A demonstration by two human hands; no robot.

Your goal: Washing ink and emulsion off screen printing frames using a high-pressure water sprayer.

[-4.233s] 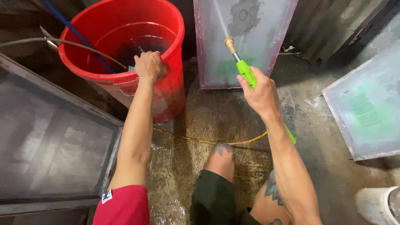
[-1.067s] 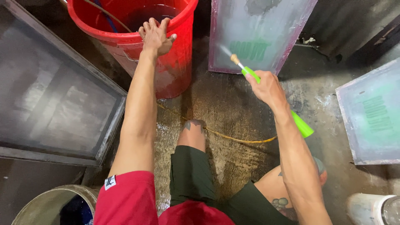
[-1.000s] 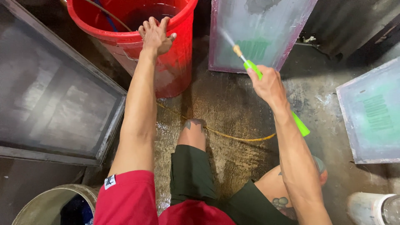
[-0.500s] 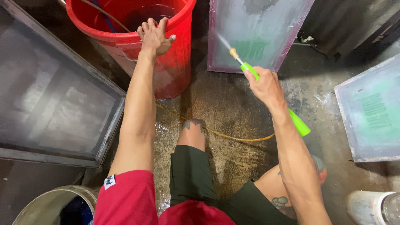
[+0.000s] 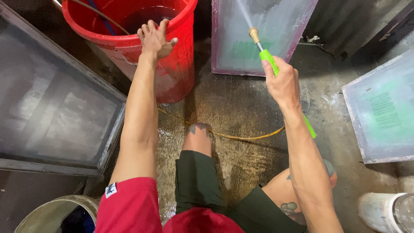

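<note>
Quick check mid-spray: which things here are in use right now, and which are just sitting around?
In use: right hand gripping green spray wand; screen frame being sprayed; yellow hose; left hand on red bucket.

Lying about: grey frame, right frame, white tub.

Left hand (image 5: 155, 39) outstretched, fingers draped and spread; right hand (image 5: 282, 82) fisted, arm extended forward.
</note>
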